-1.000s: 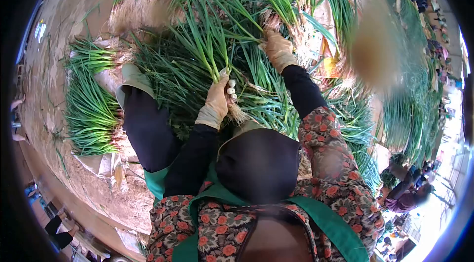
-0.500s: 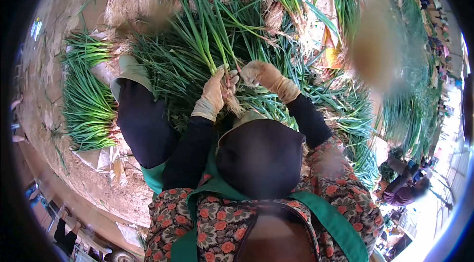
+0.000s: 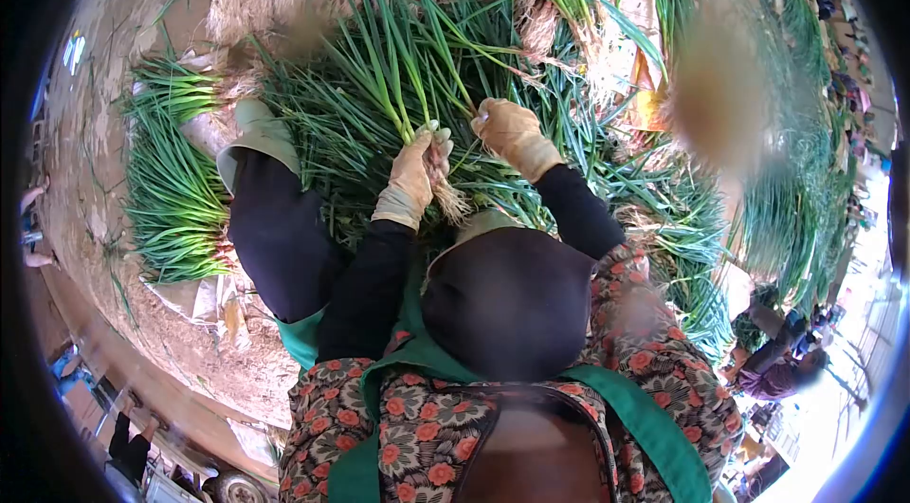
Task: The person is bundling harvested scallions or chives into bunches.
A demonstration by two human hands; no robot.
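Note:
My left hand (image 3: 410,179), in a dirty pale glove, is closed around a few green onions (image 3: 403,105); their roots hang below the fist and the leaves point up. Just right of it, my right hand (image 3: 513,135), also gloved, has its fingers pinched together at a thin brownish stalk. The two hands are a small gap apart. Beneath and beyond them lies a large heap of loose green onions (image 3: 341,124).
Bundled onions (image 3: 185,209) lie at the left on the brown ground (image 3: 114,247). More rooty bundles (image 3: 540,24) lie beyond the hands. Long rows of greens (image 3: 787,181) and several people, one a crouching person (image 3: 777,361), are at the right.
My right hand has moved a little right and up, away from my left hand, and turned. My left hand still holds the onions in nearly the same place.

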